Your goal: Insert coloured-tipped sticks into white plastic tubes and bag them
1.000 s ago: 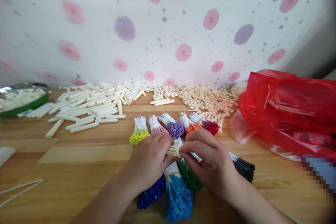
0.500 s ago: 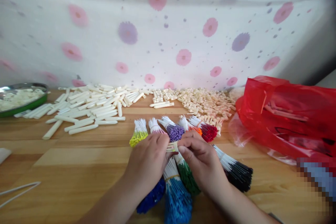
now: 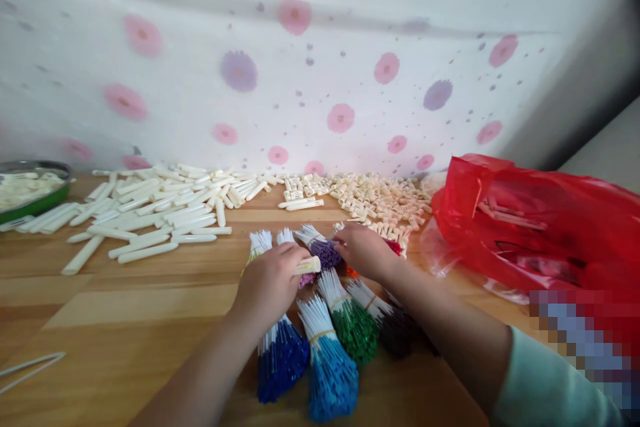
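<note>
My left hand grips a short cream-coloured tube, whose end sticks out past thumb and forefinger. My right hand reaches in among bundles of thin white sticks with coloured ends. Its fingertips bend together at the right side of the purple bundle, touching or nearly touching it; what they pinch, if anything, is hidden. Nearer me lie a dark blue bundle, a light blue bundle, a green bundle and a dark bundle. Yellow, pink, orange and red bundles are partly covered by my hands.
A heap of long cream tubes spreads along the back left, beside a green-sided bowl. Small cream pieces are piled at the back centre. A red plastic bag stands at the right, and a thin white strip lies at the left.
My right hand has let go of the cream tube and moved up to the bundles behind. My left hand keeps the tube, now further left. The view has shifted slightly.
</note>
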The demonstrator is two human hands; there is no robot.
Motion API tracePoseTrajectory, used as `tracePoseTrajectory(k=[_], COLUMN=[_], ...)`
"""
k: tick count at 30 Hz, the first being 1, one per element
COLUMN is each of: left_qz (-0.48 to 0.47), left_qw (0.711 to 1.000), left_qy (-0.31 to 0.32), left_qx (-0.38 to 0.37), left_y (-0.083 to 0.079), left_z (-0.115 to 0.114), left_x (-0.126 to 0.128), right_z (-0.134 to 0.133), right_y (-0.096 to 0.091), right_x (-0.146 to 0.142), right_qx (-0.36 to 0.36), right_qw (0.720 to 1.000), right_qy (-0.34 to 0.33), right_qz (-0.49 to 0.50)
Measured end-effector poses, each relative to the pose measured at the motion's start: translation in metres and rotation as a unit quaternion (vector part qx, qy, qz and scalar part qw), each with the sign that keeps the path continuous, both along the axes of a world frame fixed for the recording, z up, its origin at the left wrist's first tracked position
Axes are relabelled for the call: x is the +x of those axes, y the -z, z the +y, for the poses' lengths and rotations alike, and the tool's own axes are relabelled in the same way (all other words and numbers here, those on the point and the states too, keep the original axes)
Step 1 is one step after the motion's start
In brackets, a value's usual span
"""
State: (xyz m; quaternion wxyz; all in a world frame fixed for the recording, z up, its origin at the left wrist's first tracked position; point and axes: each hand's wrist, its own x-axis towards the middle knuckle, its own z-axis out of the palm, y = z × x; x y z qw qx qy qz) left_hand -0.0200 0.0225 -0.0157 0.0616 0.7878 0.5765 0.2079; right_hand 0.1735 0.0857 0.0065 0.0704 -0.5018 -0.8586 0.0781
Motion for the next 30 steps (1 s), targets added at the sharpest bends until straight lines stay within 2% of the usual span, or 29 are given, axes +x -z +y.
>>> tracePoseTrajectory(k=[3, 8, 12, 16, 20, 22, 24, 26, 30], left_qz=[0.037, 0.085, 0.081, 0.063, 0.012, -0.067, -0.174, -0.239, -0.291], left_qw=[0.998, 0.991, 0.991, 0.994, 0.999, 0.997, 0.983, 0.969, 0.943], left_qy=[0.056, 0.106, 0.102, 0.09, 0.05, 0.022, 0.027, 0.06, 0.072], left_qx=[0.003, 0.001, -0.001, -0.001, 0.008, 0.035, 0.052, 0.01, -0.144], left_y=[0.01, 0.023, 0.025, 0.024, 0.015, 0.007, 0.0, -0.005, -0.008], left_z=[0.002, 0.011, 0.014, 0.012, 0.006, 0.0, -0.008, -0.015, -0.022], left_x=[0.006, 0.017, 0.02, 0.017, 0.012, 0.011, 0.013, 0.016, 0.023], right_z=[0.006, 0.009, 0.004, -0.013, -0.039, -0.052, -0.061, -0.065, -0.063], right_y=[0.004, 0.005, 0.003, -0.011, -0.033, -0.039, -0.04, -0.035, -0.017], right_x=[-0.011, -0.016, -0.015, 0.005, 0.037, 0.046, 0.046, 0.038, 0.017], right_qx=[-0.009, -0.013, 0.015, 0.06, 0.088, 0.078, 0.047, 0.001, -0.066], right_qw=[0.997, 0.989, 0.989, 0.989, 0.99, 0.996, 0.994, 0.979, 0.938], right_qy=[0.01, 0.032, 0.051, 0.084, 0.093, 0.049, -0.016, -0.066, -0.082], right_qz=[-0.077, -0.142, -0.14, -0.106, -0.057, 0.004, 0.098, 0.192, 0.329])
